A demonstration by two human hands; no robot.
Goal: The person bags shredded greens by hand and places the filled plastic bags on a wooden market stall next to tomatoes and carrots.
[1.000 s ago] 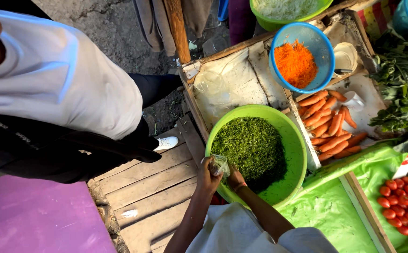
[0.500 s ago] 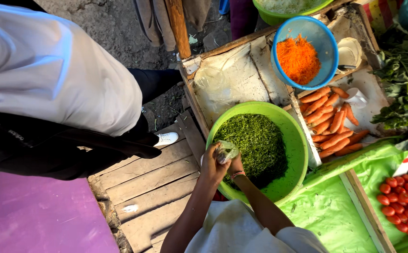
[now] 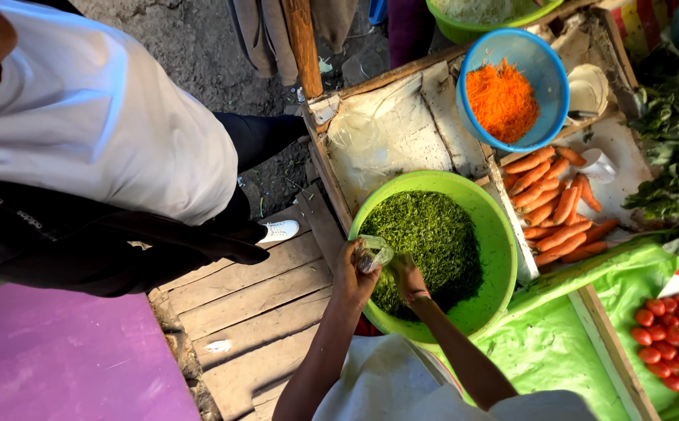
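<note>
My left hand (image 3: 352,279) holds a small clear plastic bag (image 3: 373,252) at the near left rim of a lime-green basin (image 3: 497,234). The basin is heaped with finely chopped dark greens (image 3: 433,234). My right hand (image 3: 406,275), with a beaded band on its wrist, rests in the greens just beside the bag's mouth, fingers curled into the shreds. Both forearms come up from the bottom of the view.
A blue bowl (image 3: 546,74) of grated carrot sits behind the basin, with whole carrots (image 3: 553,204) to its right. Leafy greens (image 3: 678,148) and red tomatoes (image 3: 678,335) lie at the right. A person in a white shirt (image 3: 98,132) stands at the left on wooden planks (image 3: 253,296).
The bag has come up a little over the basin's rim in my left hand. My right hand has moved forward into the greens next to it.
</note>
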